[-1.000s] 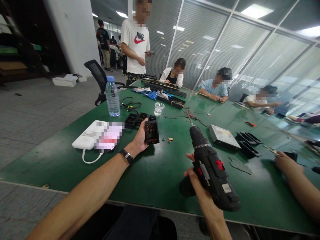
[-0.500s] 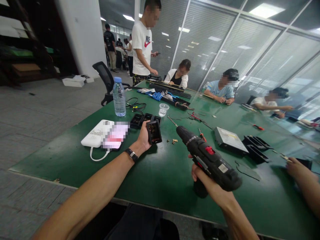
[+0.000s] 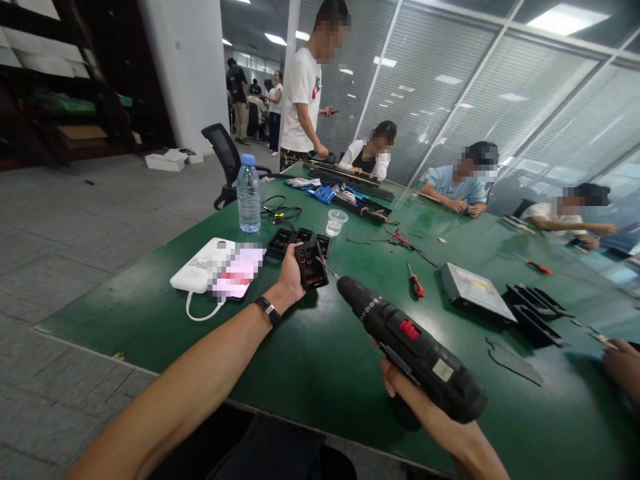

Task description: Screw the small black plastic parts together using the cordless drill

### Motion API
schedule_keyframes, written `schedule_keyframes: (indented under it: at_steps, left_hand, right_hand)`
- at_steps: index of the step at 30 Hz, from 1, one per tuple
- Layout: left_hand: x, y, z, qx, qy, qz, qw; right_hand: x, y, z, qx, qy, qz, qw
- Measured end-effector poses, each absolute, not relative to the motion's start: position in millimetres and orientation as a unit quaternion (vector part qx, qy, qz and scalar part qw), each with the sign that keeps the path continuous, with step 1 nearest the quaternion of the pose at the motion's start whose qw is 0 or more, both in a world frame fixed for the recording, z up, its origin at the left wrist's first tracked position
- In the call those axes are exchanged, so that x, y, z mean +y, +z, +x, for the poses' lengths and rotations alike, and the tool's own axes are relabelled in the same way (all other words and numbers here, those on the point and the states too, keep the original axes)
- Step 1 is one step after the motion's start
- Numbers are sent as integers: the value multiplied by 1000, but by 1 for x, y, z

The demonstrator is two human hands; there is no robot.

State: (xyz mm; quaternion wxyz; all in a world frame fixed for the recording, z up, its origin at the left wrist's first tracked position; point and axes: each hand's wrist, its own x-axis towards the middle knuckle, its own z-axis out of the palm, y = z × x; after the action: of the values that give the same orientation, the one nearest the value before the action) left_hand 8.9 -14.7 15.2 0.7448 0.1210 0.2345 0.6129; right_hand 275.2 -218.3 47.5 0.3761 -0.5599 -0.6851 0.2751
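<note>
My left hand [image 3: 291, 275] grips a small black plastic box [image 3: 312, 267] from its left side, with its open face and brass-coloured parts inside turned towards me. In my right hand [image 3: 395, 381] is a black cordless drill [image 3: 407, 333] with a red switch, my fingers wrapped round its handle. The drill's long bit [image 3: 330, 269] points at the box and its tip is at the open face; whether it touches a screw I cannot tell. Several similar black boxes [image 3: 281, 243] lie just behind my left hand.
Left of my hand lie a white power bank [image 3: 200, 265] and a phone [image 3: 243, 270]. Behind stand a water bottle [image 3: 249, 197] and a plastic cup [image 3: 336, 223]. A screwdriver [image 3: 415, 283] and a metal box [image 3: 475, 293] lie to the right. A co-worker's hand [image 3: 623, 363] is at the right edge.
The drill has moved left and down, bringing its bit from beyond the box to its open face. My left hand still holds the box. The view has shifted slightly.
</note>
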Motion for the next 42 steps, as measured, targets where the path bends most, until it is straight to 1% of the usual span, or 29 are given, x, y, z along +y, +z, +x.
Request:
schedule_keyframes:
  at_steps: [6,10,12,15,19,24,30,34,42]
  left_hand:
    - [-16,14,13,285,603,199,719]
    - [-16,10,14,305,610,206,702]
    - [-15,7,14,314,615,207,693]
    - [-13,3,15,309,622,204,690]
    - [-12,1,14,292,615,226,696]
    - [-14,4,14,285,607,239,703]
    - [-14,4,14,291,607,243,698]
    - [-12,1,14,285,612,247,695]
    - [-11,1,17,280,629,231,687]
  right_hand:
    - [-226,35,264,-705,241,-557,367]
    - [-226,38,251,-712,217,-541,391]
    - [-226,47,244,-711,224,-529,405]
    - [-225,63,234,-729,261,-496,392]
    - [-224,78,225,-729,254,-482,414]
    - [-224,77,222,-736,246,-472,419]
    - [-221,72,227,-722,241,-521,387]
    - [-221,72,226,-706,252,-534,392]
    - [-221,79,224,-702,298,-515,391]
